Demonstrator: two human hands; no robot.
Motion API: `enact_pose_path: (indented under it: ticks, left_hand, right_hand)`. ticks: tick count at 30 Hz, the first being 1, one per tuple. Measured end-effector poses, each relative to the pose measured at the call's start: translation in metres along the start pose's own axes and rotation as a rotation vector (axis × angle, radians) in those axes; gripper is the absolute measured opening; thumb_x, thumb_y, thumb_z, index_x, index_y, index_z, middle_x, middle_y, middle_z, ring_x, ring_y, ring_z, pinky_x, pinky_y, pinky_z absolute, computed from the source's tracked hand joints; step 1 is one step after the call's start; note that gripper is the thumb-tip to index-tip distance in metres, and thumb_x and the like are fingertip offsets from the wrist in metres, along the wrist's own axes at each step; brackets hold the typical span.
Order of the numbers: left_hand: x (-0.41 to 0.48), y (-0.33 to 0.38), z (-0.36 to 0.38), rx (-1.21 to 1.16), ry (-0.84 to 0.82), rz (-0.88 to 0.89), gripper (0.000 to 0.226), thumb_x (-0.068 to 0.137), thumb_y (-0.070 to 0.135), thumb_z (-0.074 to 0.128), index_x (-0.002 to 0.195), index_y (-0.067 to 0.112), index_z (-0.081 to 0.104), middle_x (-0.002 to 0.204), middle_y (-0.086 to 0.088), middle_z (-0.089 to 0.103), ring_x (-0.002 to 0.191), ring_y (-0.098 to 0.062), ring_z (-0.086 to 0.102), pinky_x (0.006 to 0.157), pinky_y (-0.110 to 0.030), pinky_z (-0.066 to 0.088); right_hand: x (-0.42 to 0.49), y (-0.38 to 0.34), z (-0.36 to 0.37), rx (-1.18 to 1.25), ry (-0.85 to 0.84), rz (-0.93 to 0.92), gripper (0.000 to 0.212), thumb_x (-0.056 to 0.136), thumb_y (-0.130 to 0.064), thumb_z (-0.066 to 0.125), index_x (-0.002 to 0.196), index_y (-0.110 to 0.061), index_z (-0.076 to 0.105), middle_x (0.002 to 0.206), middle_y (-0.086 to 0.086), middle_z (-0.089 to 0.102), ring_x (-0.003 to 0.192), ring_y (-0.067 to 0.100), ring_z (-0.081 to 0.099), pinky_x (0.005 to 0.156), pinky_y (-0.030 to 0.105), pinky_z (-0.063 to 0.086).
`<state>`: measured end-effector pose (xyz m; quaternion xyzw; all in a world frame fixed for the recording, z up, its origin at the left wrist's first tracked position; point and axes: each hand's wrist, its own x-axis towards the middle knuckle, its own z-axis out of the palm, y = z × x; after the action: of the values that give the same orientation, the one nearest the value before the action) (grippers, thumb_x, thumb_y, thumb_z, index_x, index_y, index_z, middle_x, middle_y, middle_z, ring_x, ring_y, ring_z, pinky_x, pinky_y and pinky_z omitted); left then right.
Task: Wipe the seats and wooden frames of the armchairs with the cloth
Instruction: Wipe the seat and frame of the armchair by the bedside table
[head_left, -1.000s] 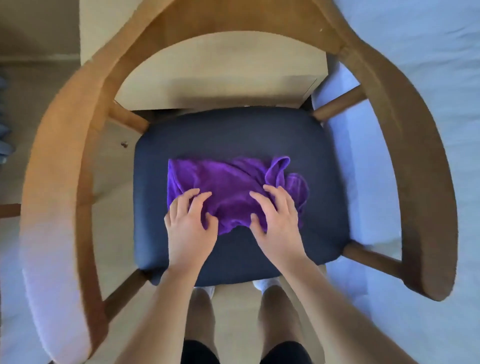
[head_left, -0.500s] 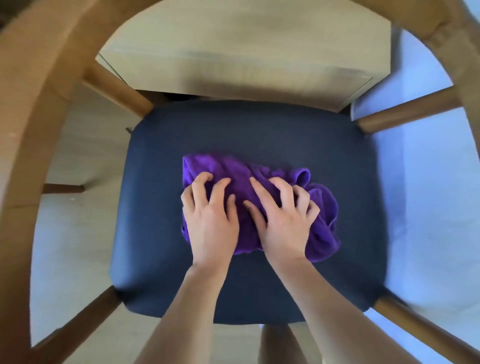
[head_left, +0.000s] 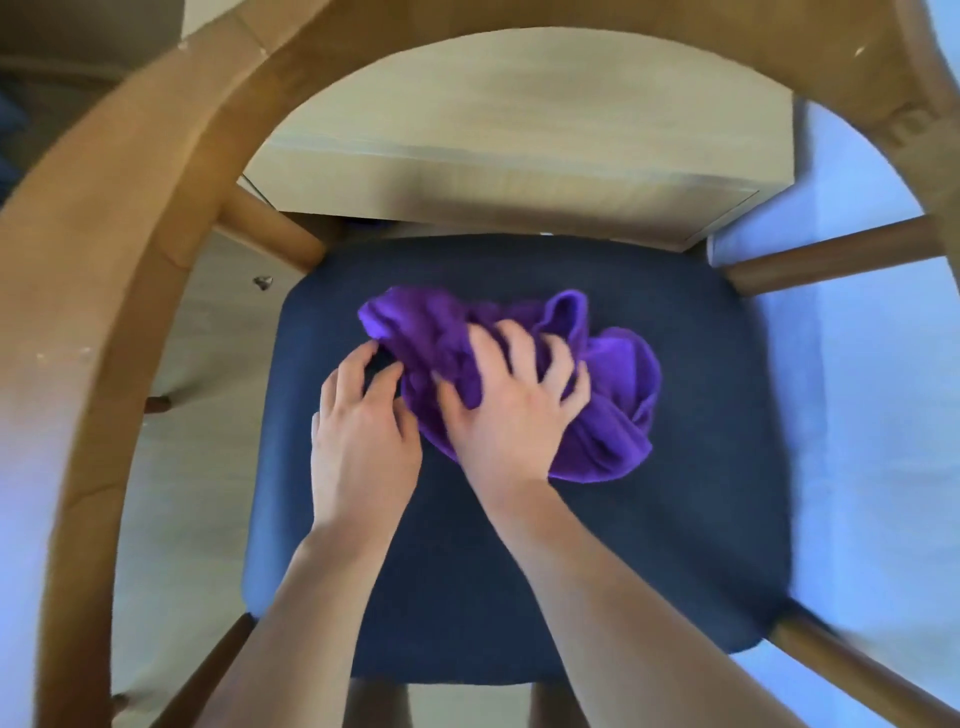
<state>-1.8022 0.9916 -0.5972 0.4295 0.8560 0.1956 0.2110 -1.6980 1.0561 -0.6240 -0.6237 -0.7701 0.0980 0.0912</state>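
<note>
— Which step is this?
— Seat wiping, I'd judge. The right hand (head_left: 511, 402) presses down with fingers clenched into the purple cloth (head_left: 602, 395), bunched near the middle of the navy seat (head_left: 675, 545). The left hand (head_left: 361, 431) rests loosely curled at the cloth's left edge.
— Next?
— Probably sweeping toward the seat's edges, then the wooden frame (head_left: 104, 291).

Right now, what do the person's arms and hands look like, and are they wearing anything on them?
Both forearms are bare, with no sleeves in view. The left hand and right hand wear no gloves, and no rings, watch or bracelets show. The nails look short and unpainted.
</note>
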Motion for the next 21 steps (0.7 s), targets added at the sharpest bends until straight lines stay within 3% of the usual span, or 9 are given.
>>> enact_pose_path:
  ticks: [3,5,10,12,14,16,18,20,21]
  left_hand:
    - [-0.006,0.001,0.003,0.027,-0.017,0.004,0.037,0.089,0.003,0.062,0.126,0.006,0.063,0.145,-0.009,0.047,0.128,-0.032,0.044,0.101,-0.052,0.045]
    - [-0.01,0.001,0.004,0.08,-0.054,0.018,0.051,0.088,0.008,0.067,0.137,0.006,0.056,0.155,-0.009,0.038,0.138,-0.032,0.038,0.106,-0.051,0.043]
    - [-0.018,0.014,0.004,0.192,-0.273,-0.025,0.095,0.088,0.044,0.069,0.158,0.012,0.014,0.165,-0.004,-0.012,0.153,-0.023,-0.005,0.121,-0.039,0.023]
    - [-0.02,0.02,0.006,0.252,-0.312,-0.02,0.113,0.082,0.052,0.073,0.158,0.01,0.001,0.163,-0.008,-0.021,0.152,-0.027,-0.013,0.122,-0.039,0.013]
    - [-0.018,0.025,0.008,0.274,-0.324,-0.032,0.118,0.08,0.053,0.074,0.157,0.009,-0.004,0.162,-0.01,-0.024,0.151,-0.029,-0.015,0.122,-0.04,0.008]
    - [-0.017,0.026,0.01,0.28,-0.327,-0.053,0.118,0.078,0.051,0.076,0.157,0.009,-0.002,0.163,-0.01,-0.022,0.151,-0.029,-0.015,0.123,-0.04,0.008]
    - [-0.019,0.022,0.011,0.236,-0.294,-0.041,0.116,0.069,0.047,0.084,0.156,0.007,0.018,0.165,-0.013,0.0,0.153,-0.03,-0.002,0.122,-0.045,0.021]
    - [-0.022,0.015,0.012,0.203,-0.224,-0.04,0.113,0.058,0.048,0.09,0.149,0.007,0.037,0.162,-0.014,0.022,0.151,-0.031,0.014,0.114,-0.05,0.036]
    - [-0.023,0.013,0.01,0.212,-0.213,-0.039,0.113,0.055,0.05,0.09,0.148,0.007,0.04,0.162,-0.013,0.023,0.151,-0.03,0.017,0.112,-0.049,0.039]
  right_hand:
    - [0.001,0.018,-0.003,0.059,-0.015,-0.219,0.051,0.078,-0.043,0.071,0.127,-0.037,0.06,0.131,-0.008,0.059,0.121,0.031,0.048,0.1,0.056,0.034]
    - [0.019,0.044,-0.007,0.052,0.003,-0.212,0.048,0.082,-0.042,0.069,0.129,-0.037,0.06,0.133,-0.007,0.058,0.118,0.031,0.049,0.096,0.054,0.037]
    - [0.082,0.081,-0.012,0.023,0.067,0.191,0.047,0.09,-0.051,0.061,0.136,-0.04,0.055,0.144,-0.009,0.049,0.128,0.031,0.041,0.1,0.052,0.03]
    - [0.095,0.068,-0.007,0.029,0.086,0.35,0.046,0.092,-0.053,0.056,0.137,-0.04,0.054,0.147,-0.01,0.046,0.133,0.032,0.036,0.103,0.053,0.027]
    - [0.096,0.04,0.0,0.027,0.09,0.379,0.044,0.091,-0.053,0.055,0.133,-0.04,0.056,0.144,-0.01,0.05,0.134,0.034,0.036,0.103,0.055,0.026]
    - [0.089,-0.001,0.006,0.033,0.072,0.187,0.042,0.086,-0.052,0.058,0.125,-0.039,0.061,0.135,-0.009,0.056,0.127,0.036,0.041,0.098,0.053,0.03]
    - [0.075,-0.038,0.014,0.052,0.025,-0.06,0.041,0.082,-0.051,0.063,0.121,-0.039,0.064,0.129,-0.011,0.059,0.121,0.035,0.044,0.094,0.049,0.031]
    - [0.069,-0.053,0.016,0.092,-0.033,-0.2,0.042,0.081,-0.047,0.068,0.122,-0.039,0.065,0.129,-0.011,0.059,0.119,0.033,0.045,0.093,0.049,0.033]
    - [0.072,-0.048,0.015,0.109,-0.052,-0.243,0.043,0.081,-0.046,0.07,0.124,-0.039,0.064,0.129,-0.011,0.059,0.118,0.032,0.046,0.091,0.048,0.033]
